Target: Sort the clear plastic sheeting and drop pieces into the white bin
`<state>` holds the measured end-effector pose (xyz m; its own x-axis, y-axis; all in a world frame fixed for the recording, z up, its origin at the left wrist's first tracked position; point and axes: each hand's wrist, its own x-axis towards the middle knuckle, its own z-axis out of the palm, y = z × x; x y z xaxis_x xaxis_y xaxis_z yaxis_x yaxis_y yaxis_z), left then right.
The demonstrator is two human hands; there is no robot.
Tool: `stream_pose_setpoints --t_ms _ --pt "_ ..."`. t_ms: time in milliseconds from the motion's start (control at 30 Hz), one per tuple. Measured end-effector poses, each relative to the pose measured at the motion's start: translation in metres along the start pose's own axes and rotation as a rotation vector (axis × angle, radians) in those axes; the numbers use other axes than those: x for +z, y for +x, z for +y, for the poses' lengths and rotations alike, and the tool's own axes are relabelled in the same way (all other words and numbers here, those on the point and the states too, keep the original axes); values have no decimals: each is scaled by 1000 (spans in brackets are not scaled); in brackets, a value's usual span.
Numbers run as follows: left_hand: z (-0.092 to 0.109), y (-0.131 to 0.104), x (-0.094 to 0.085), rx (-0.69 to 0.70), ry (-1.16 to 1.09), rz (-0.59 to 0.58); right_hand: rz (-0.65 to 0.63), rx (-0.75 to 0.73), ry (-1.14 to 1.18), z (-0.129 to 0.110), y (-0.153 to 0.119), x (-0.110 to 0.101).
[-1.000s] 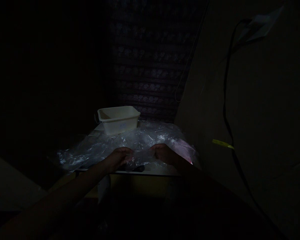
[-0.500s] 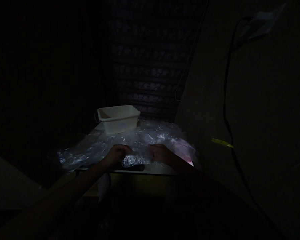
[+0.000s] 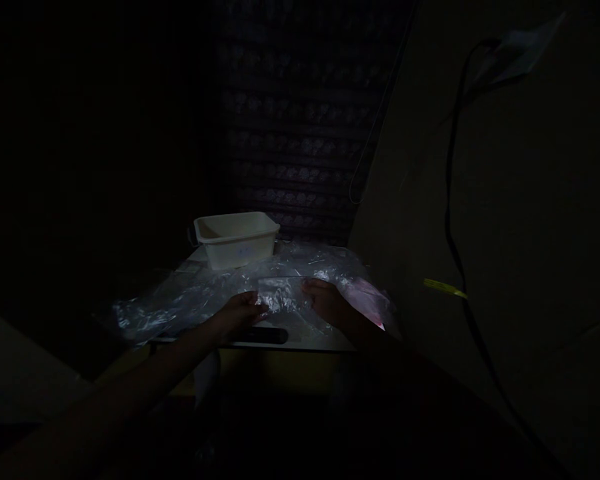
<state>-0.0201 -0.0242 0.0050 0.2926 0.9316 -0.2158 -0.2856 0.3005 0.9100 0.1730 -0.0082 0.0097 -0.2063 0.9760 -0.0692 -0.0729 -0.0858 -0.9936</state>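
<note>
A small clear plastic bag [image 3: 281,293] is stretched between my two hands above the table's front part. My left hand [image 3: 237,312] is closed on its left side, thumb and fingers pinched together. At its right edge my right hand [image 3: 325,300] pinches the plastic near the top corner. Beneath and behind lies a heap of shiny clear plastic [image 3: 165,303] spread over the white table [image 3: 320,340]. A dark elongated object [image 3: 263,335] rests at the front edge, just below the bag.
A cream plastic tub [image 3: 240,250] stands at the back left of the table. Something pink [image 3: 365,297] lies at the right under clear plastic. A black cable [image 3: 450,200] with a yellow tag [image 3: 445,287] hangs along the right wall. The room is dark.
The small clear bag has been raised and flattened out between my hands. My right hand has lifted slightly, and the dark object at the front edge shows more.
</note>
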Motion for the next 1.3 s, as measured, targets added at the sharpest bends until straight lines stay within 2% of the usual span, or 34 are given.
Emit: stream_pose_setpoints --t_ms 67,200,267,433,700,967,1067,1200,1300 --pt "-3 3 0 23 37 46 -40 84 42 -1 -2 3" --pt "-7 6 -5 34 123 106 -149 372 150 -2 -9 8" --pt "-7 7 -8 33 138 114 -166 428 192 -2 -11 8" --pt "-5 5 -8 27 75 109 -162 340 228 -1 -9 3" --pt "-5 6 -8 -11 66 135 -120 296 206 1 -7 1" --pt "-3 4 -5 -15 91 192 -34 461 270 -1 -7 7" --pt "-4 5 -6 -18 124 222 -29 457 283 1 -7 6" --pt "-3 3 -6 -12 194 231 -22 407 182 1 -9 6" --pt "-2 2 -6 -31 205 219 30 326 49 -3 -12 7"
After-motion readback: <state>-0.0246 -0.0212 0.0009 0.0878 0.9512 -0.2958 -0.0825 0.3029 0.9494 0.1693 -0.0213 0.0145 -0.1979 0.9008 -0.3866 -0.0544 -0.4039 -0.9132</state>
